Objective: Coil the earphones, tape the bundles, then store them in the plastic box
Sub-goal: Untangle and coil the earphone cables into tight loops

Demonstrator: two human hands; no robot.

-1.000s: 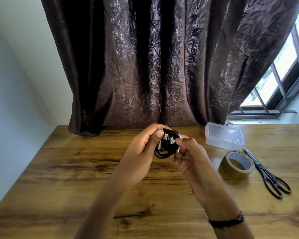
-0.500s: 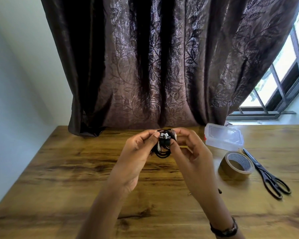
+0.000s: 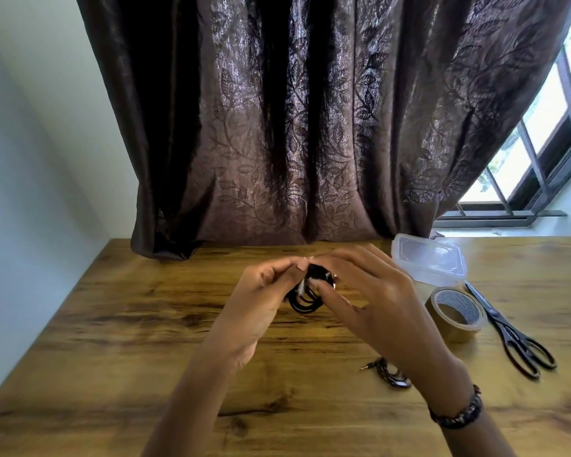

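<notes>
A coiled bundle of black earphones [image 3: 305, 300] hangs between my two hands above the middle of the wooden table [image 3: 112, 341]. My left hand [image 3: 261, 298] pinches its left side, where a pale strip shows on the coil. My right hand [image 3: 373, 291] grips the top and right side, fingers partly hiding the bundle. A clear plastic box [image 3: 429, 263] with its lid on lies at the back right. A brown tape roll [image 3: 455, 313] lies in front of it. Another dark earphone cable with a jack plug [image 3: 388, 374] lies on the table under my right wrist.
Black scissors [image 3: 511, 334] lie to the right of the tape roll. A dark patterned curtain [image 3: 294, 127] hangs down to the table's back edge. A window [image 3: 541, 143] is at the far right, a pale wall at the left.
Both hands have lowered a little with the bundle and turned it; my right fingers now cover more of its top. The second cable under my right wrist has come into view.
</notes>
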